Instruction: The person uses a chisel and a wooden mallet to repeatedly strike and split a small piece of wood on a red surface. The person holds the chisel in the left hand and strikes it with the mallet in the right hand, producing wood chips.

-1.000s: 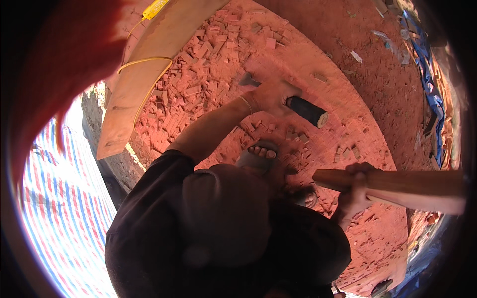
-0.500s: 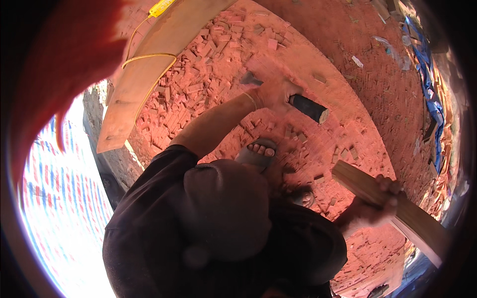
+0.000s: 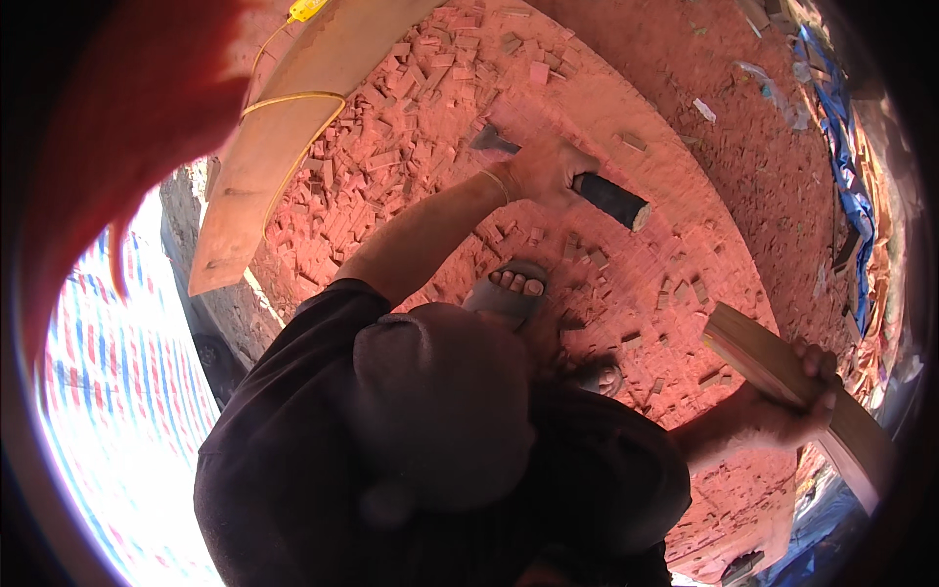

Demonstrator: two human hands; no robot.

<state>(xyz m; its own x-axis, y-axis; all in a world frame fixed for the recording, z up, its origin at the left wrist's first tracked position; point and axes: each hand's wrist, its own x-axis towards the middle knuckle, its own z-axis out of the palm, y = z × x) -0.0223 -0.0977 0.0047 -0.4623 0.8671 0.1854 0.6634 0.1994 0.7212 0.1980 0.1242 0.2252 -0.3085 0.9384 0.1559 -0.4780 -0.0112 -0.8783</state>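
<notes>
Over the reddish wooden surface (image 3: 675, 245), my left hand (image 3: 548, 168) grips a chisel. Its thick black-wrapped handle (image 3: 611, 201) sticks out to the right, with bare wood at the end. A flared grey blade (image 3: 494, 142) shows on the other side of the hand, pointing far left. My right hand (image 3: 797, 406) is closed round a long squared wooden block (image 3: 768, 352) at the right, held apart from the chisel. The block's near end runs into the dark rim.
Many loose wood chips (image 3: 391, 127) cover the surface. A sandaled foot (image 3: 514, 284) rests in front of me. At the left lies a curved board (image 3: 235, 215) with a yellow cord (image 3: 318, 95) over it. Blue sheeting (image 3: 846, 166) lies far right; a striped sheet (image 3: 127, 391) is at left.
My right hand has moved to the right and slightly nearer with the wooden block, away from the chisel. The left hand and chisel have barely moved.
</notes>
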